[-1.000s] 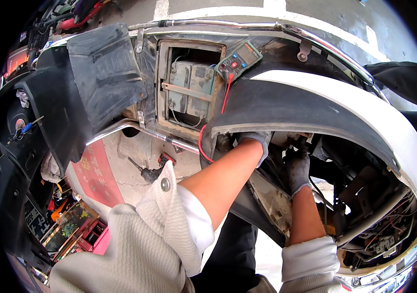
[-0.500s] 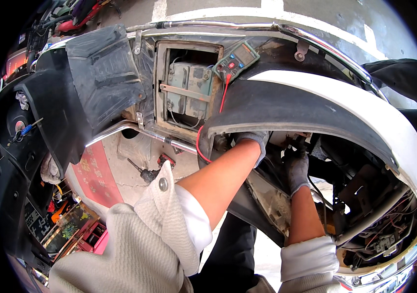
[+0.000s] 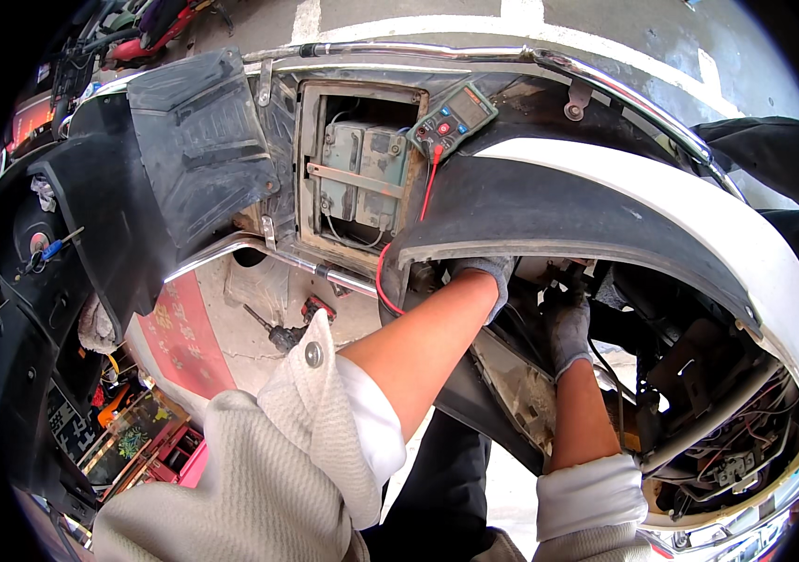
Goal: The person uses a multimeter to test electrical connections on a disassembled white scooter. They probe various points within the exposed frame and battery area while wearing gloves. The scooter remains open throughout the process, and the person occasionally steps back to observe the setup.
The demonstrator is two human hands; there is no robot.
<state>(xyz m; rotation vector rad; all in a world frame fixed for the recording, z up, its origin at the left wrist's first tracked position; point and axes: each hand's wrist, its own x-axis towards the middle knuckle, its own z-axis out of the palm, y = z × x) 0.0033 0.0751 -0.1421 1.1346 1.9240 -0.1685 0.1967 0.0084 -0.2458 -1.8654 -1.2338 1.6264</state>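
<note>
My left hand (image 3: 490, 272), in a grey work glove, reaches under the edge of a black body panel (image 3: 549, 201); its fingers are hidden. Further right, my gloved right hand (image 3: 568, 328) is inside the open body cavity, fingers curled at small dark parts that I cannot make out. A green multimeter (image 3: 454, 117) rests tilted on the bodywork, beside the battery opening. From it a red test lead (image 3: 429, 192) runs down past the panel edge near my left hand. In the framed opening sit grey-green batteries (image 3: 362, 159) under a metal strap (image 3: 355, 178).
A chrome rail (image 3: 418, 49) borders the bodywork. A cordless power tool (image 3: 282, 332) lies on the floor panel. At left, keys (image 3: 39, 258) hang from the dark front panel, near a blue-handled screwdriver (image 3: 58, 245). Cables and a metal tube (image 3: 713, 412) fill the right cavity.
Almost nothing differs. My right hand has shifted very slightly within the cavity, while my left hand and the multimeter stay in place.
</note>
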